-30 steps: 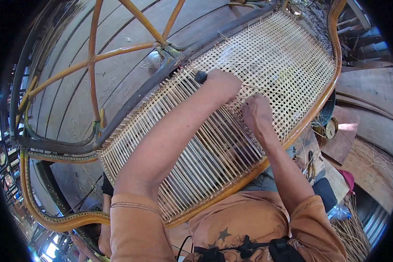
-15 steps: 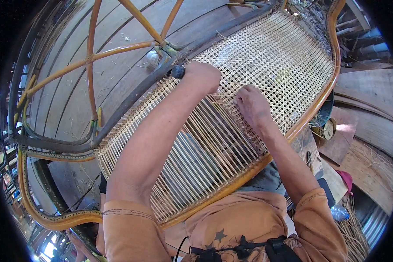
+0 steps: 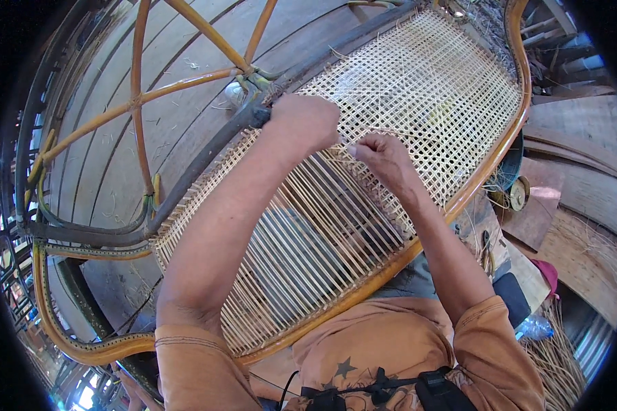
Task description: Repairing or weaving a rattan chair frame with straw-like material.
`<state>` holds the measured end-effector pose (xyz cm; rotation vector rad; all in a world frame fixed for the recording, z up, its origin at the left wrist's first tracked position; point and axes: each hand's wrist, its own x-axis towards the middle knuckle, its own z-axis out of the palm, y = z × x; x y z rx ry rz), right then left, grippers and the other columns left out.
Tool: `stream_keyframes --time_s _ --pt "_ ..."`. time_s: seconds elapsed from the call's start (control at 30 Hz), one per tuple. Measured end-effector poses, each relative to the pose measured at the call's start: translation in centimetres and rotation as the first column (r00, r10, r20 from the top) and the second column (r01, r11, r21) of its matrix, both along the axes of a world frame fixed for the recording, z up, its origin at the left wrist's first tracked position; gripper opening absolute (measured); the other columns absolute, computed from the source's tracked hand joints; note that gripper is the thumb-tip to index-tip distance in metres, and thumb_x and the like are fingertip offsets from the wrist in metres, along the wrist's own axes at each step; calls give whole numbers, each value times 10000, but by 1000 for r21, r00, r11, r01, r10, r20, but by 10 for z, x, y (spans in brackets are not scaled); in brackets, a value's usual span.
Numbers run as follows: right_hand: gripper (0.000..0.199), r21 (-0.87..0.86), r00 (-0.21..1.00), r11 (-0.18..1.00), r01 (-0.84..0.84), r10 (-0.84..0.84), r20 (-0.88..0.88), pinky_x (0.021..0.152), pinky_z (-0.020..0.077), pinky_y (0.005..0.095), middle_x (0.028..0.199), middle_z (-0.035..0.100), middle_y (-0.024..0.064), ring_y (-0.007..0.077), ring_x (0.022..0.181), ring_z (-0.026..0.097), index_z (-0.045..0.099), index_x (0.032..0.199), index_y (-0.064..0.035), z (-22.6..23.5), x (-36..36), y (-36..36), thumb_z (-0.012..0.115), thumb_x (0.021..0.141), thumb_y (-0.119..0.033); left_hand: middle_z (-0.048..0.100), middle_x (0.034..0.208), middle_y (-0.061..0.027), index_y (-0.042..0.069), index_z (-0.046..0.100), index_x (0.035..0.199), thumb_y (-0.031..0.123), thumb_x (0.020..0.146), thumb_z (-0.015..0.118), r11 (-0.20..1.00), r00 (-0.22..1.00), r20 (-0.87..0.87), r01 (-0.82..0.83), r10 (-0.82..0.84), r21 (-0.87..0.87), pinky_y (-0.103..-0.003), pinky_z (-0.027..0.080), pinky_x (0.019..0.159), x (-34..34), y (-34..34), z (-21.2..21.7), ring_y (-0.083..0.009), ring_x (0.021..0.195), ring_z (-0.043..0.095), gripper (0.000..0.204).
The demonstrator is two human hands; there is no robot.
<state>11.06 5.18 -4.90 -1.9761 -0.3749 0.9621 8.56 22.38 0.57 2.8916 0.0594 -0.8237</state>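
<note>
A chair-like rattan frame lies before me, strung with a pale cane panel [image 3: 425, 89]. Its far right part is woven in an open lattice, while the near left part has only parallel strands [image 3: 301, 240]. My left hand [image 3: 301, 122] is closed in a fist over the panel's far edge; its fingers are mostly hidden. A dark knob [image 3: 259, 115] shows beside that fist, and I cannot tell whether it is held. Just right of it, over the weave's edge, my right hand [image 3: 389, 161] is closed, thumb and fingers pinching what looks like a thin cane strand.
A glossy brown rattan rim [image 3: 490, 168] borders the panel on the right and near sides. A dark rail [image 3: 206, 164] runs along the far side, with curved rattan braces [image 3: 137, 99] beyond. Boards [image 3: 579, 171], a plastic bottle [image 3: 536, 327] and loose cane [image 3: 551, 353] lie at right.
My right hand has shifted slightly left and down, its thumb now closer to my left hand. The left fist has moved a little left. The whole view has shifted slightly.
</note>
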Motion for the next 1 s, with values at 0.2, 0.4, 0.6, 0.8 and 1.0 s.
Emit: stream_keyframes --time_s 0.2,0.4,0.6,0.8,1.0 --pt "243 -251 985 962 -105 135 105 581 427 388 595 547 159 258 557 538 632 767 -15 -4 -1 -4 583 762 -253 674 995 -91 99 699 946 171 781 568 997 987 -136 79 -81 -19 -399 494 763 6 -15 -25 -240 919 653 223" --pt "245 -401 960 906 -135 220 173 602 446 417 651 576 216 329 602 571 617 704 4 -7 8 2 578 685 -237 682 945 -105 73 699 940 143 783 547 988 984 -92 155 -153 13 -400 506 719 16 -24 -27 -247 879 662 229" --pt "255 -417 964 893 -167 237 120 561 431 417 591 538 217 293 533 537 592 673 40 -6 11 5 594 661 -215 685 956 -86 91 702 955 150 801 536 970 969 -80 237 -233 47 -378 499 702 15 -36 -12 -228 890 662 234" --pt "247 -448 965 879 -161 236 115 549 426 414 580 525 219 290 517 526 594 687 45 -5 11 8 586 657 -200 682 974 -87 108 703 961 163 810 529 971 971 -91 228 -221 70 -379 493 715 13 -36 -15 -223 916 655 237" --pt "241 -391 955 907 -157 240 175 541 425 413 567 519 219 298 509 528 595 674 40 -21 11 2 570 665 -200 685 948 -92 104 710 924 160 801 531 982 980 -83 186 -183 37 -372 500 702 13 -36 -19 -228 886 662 223"
